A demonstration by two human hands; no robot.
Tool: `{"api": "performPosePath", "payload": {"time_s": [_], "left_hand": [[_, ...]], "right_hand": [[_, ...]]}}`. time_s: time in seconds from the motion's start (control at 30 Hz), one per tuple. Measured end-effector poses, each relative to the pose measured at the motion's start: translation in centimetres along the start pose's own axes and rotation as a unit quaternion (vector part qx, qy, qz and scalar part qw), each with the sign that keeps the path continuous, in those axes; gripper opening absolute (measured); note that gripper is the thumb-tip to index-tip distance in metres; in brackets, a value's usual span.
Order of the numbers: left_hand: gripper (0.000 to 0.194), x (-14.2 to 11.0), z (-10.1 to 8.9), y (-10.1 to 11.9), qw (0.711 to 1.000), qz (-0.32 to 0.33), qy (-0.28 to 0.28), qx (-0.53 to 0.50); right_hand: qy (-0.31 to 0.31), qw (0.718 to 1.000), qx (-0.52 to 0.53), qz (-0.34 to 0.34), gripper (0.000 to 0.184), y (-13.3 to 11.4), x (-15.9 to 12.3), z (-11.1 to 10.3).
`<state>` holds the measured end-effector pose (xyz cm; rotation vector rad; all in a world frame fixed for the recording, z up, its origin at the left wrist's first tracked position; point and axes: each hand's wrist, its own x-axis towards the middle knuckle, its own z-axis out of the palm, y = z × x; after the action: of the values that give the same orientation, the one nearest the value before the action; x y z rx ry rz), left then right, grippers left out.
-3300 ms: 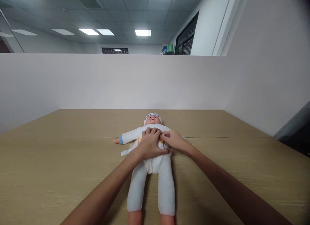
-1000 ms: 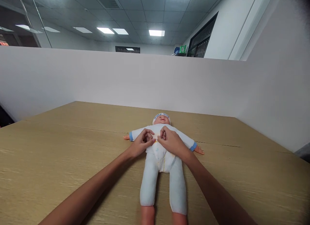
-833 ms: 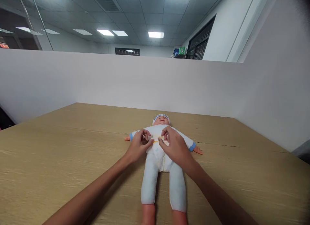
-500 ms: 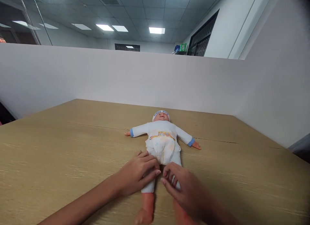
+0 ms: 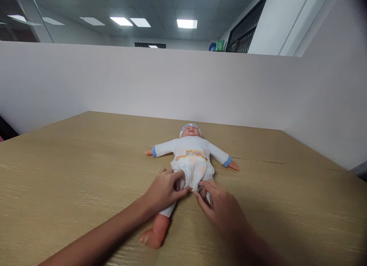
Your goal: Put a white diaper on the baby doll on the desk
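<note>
A baby doll (image 5: 192, 141) in a white long-sleeved top with blue cuffs lies on its back, arms spread and head at the far end. Around its hips is a white diaper (image 5: 194, 170) with an orange printed waistband. At the left leg opening, my left hand (image 5: 164, 187) has curled fingers on the diaper's edge, its thumb reaching to the crotch. Opposite it, my right hand (image 5: 222, 205) pinches at the diaper's right leg edge with thumb and forefinger. One bare doll foot (image 5: 155, 233) shows beside my left forearm; the other is hidden behind my right hand and arm.
The doll rests on a wide wood-grain table (image 5: 86, 174) with a seam across it. A low white partition (image 5: 143, 82) stands along the far edge, and a white wall (image 5: 327, 105) rises on the right.
Both hands have moved up to the diaper's crotch and leg edges. The doll's left-side leg has swung outward to the left. The view has tilted slightly downward.
</note>
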<state>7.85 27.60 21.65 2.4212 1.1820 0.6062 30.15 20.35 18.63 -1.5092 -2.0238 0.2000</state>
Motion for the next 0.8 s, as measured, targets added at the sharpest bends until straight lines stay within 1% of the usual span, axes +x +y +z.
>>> {"api": "performPosePath", "payload": {"time_s": [0.07,0.13,0.27,0.33,0.43,0.53,0.67,0.8], "left_hand": [[0.035,-0.1,0.0,-0.2,1.0,0.014,0.002,-0.015],[0.034,-0.3,0.1,-0.3,0.999,0.035,0.016,-0.034],[0.017,-0.5,0.3,-0.6,0.992,0.079,0.064,-0.078],[0.014,-0.6,0.4,-0.7,0.989,0.089,0.073,-0.091],[0.012,-0.5,0.4,-0.7,0.988,0.099,0.067,-0.097],[0.013,-0.4,0.2,-0.5,0.989,0.099,0.052,-0.099],[0.013,-0.2,-0.3,-0.1,0.99,0.105,0.032,-0.09],[0.017,-0.1,-0.3,-0.3,0.988,0.103,0.026,-0.112]], "right_hand": [[0.002,1.0,-0.005,0.001,0.018,-0.3,-0.3,0.1],[0.006,1.0,-0.009,0.004,0.017,-0.6,-0.5,0.0],[0.008,1.0,0.002,0.004,0.02,-1.0,-0.8,-0.4],[0.007,1.0,0.015,-0.002,0.023,-1.0,-0.9,-0.5],[0.009,0.999,0.031,-0.006,0.023,-0.9,-0.7,-0.6],[-0.002,0.999,0.032,-0.001,0.022,-0.9,-0.4,-0.8],[-0.012,0.999,0.026,0.038,0.023,-1.3,0.0,-1.4],[-0.015,0.996,0.042,0.074,0.025,-1.5,0.3,-1.7]]}}
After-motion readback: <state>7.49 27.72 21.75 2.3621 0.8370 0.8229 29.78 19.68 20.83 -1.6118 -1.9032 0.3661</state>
